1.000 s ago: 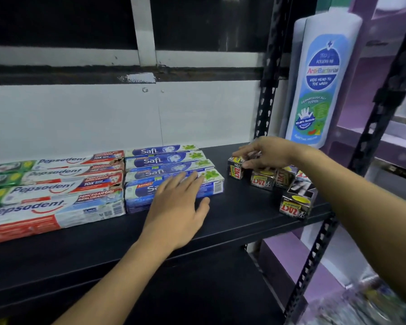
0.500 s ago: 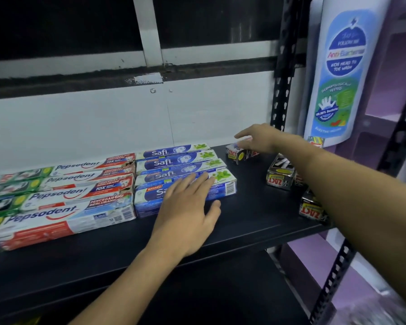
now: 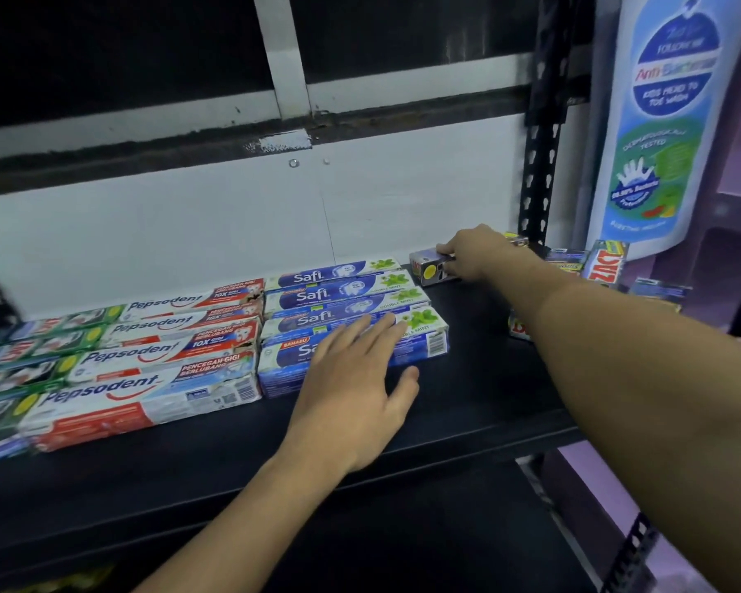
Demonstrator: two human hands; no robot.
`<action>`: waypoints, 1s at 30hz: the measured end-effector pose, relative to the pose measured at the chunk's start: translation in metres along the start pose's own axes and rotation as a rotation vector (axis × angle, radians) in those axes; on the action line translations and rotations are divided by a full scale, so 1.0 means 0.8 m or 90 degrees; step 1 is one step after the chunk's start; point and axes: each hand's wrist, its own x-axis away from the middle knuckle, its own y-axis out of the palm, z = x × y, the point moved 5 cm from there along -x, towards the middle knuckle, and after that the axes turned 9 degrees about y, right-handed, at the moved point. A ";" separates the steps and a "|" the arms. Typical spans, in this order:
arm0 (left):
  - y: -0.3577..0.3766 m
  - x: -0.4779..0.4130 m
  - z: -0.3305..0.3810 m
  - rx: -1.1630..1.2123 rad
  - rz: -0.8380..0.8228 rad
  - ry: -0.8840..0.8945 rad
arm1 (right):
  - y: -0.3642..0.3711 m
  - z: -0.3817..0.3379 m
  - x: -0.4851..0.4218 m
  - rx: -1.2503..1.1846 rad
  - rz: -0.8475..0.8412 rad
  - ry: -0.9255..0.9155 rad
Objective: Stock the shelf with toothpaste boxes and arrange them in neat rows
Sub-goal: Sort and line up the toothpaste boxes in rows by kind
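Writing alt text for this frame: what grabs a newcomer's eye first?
The rows of Pepsodent boxes and blue Safi boxes on the black shelf, left and centre. The left hand rests flat on the front Safi box, while the right hand grips a small box at the back right, near a big blue-and-white bottle.

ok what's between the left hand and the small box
Just the right ends of the rear Safi boxes, seen in the head view; the left hand rests on the front ones, the right hand holds the small box.
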 end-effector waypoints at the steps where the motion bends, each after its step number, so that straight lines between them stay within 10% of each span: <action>1: 0.000 0.000 0.000 0.000 0.000 -0.001 | 0.001 -0.004 -0.002 0.008 0.005 0.004; 30: -0.001 0.001 0.003 0.014 0.020 -0.008 | 0.024 -0.024 -0.024 -0.001 0.072 0.057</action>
